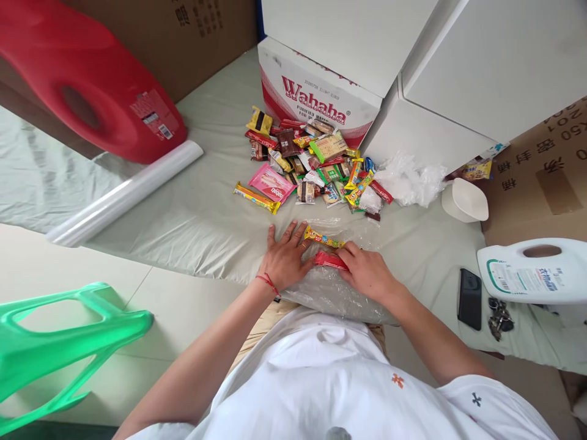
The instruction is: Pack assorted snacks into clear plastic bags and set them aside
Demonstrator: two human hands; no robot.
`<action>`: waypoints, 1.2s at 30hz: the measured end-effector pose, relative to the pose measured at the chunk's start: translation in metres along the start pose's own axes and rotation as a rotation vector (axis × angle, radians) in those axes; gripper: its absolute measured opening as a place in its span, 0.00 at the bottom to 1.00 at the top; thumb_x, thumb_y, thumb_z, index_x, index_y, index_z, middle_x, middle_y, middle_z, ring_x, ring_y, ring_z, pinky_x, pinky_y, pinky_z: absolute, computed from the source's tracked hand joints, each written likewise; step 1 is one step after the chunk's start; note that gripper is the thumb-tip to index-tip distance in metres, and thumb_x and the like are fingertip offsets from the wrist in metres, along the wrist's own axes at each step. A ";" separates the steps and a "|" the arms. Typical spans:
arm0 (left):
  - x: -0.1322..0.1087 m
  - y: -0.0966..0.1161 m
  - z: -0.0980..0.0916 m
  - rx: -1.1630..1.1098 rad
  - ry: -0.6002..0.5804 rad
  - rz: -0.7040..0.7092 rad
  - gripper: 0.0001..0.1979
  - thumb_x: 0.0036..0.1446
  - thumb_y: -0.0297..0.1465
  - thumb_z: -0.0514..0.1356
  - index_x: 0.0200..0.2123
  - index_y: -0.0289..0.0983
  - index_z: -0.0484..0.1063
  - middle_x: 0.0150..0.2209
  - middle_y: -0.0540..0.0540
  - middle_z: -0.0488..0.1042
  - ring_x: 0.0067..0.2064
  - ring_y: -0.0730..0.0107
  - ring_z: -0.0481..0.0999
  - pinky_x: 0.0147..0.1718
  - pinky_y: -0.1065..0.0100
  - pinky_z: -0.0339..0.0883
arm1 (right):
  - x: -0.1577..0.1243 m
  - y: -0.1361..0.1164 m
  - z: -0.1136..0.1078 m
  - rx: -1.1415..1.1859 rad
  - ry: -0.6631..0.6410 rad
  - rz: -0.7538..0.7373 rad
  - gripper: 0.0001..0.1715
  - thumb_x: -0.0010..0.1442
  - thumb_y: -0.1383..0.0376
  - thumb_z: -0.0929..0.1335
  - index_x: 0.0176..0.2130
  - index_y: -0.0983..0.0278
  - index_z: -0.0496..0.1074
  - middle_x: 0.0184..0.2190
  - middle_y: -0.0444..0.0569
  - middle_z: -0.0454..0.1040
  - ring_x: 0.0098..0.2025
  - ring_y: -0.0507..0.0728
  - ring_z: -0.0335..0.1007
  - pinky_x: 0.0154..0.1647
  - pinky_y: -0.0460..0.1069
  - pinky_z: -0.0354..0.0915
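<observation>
My left hand (285, 258) lies with its fingers spread on a clear plastic film (316, 287) at the front of the cloth-covered surface. Its fingertips reach the left end of a yellow snack bar (323, 236), and its thumb is close to a red snack packet (331, 261). From the other side, my right hand (369, 272) has its bent fingers on the right end of the red packet. The yellow bar's right end runs up to that hand's fingers. Both wrapped snacks rest on the film, one behind the other.
Beyond the hands is a pile of wrapped snacks (328, 153) before a Wahaha carton (321, 91). Crumpled clear plastic (408, 177) and a white scoop (465, 200) are right. A film roll (128, 192) and red jug (114, 85) sit left; a phone (470, 299) lies right.
</observation>
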State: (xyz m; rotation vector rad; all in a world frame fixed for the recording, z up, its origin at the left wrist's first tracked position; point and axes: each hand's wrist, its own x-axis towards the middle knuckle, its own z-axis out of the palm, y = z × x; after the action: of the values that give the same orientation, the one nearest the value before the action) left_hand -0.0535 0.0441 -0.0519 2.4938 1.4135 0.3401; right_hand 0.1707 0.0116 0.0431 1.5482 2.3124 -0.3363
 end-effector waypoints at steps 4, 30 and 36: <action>0.000 0.000 0.000 -0.001 -0.002 0.005 0.27 0.69 0.47 0.50 0.66 0.47 0.67 0.74 0.43 0.52 0.75 0.46 0.51 0.69 0.27 0.31 | 0.011 -0.001 0.007 -0.072 -0.026 0.037 0.22 0.70 0.67 0.59 0.60 0.61 0.66 0.57 0.58 0.72 0.46 0.62 0.75 0.36 0.51 0.66; 0.000 0.000 -0.001 0.014 -0.012 0.007 0.27 0.68 0.46 0.51 0.66 0.45 0.67 0.74 0.42 0.53 0.75 0.46 0.50 0.69 0.28 0.30 | 0.048 0.006 -0.018 0.062 0.032 -0.043 0.20 0.70 0.63 0.64 0.59 0.60 0.70 0.53 0.53 0.75 0.48 0.61 0.76 0.43 0.51 0.66; 0.000 -0.001 0.000 0.015 -0.026 0.012 0.32 0.66 0.41 0.53 0.71 0.44 0.59 0.75 0.42 0.51 0.75 0.44 0.49 0.68 0.27 0.30 | 0.015 0.015 -0.017 0.103 0.027 -0.199 0.22 0.70 0.56 0.66 0.61 0.58 0.69 0.56 0.52 0.73 0.49 0.60 0.75 0.44 0.51 0.66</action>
State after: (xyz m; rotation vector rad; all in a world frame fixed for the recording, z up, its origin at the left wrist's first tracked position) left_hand -0.0547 0.0449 -0.0521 2.5102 1.3971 0.2991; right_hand 0.1767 0.0369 0.0526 1.3767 2.5128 -0.4942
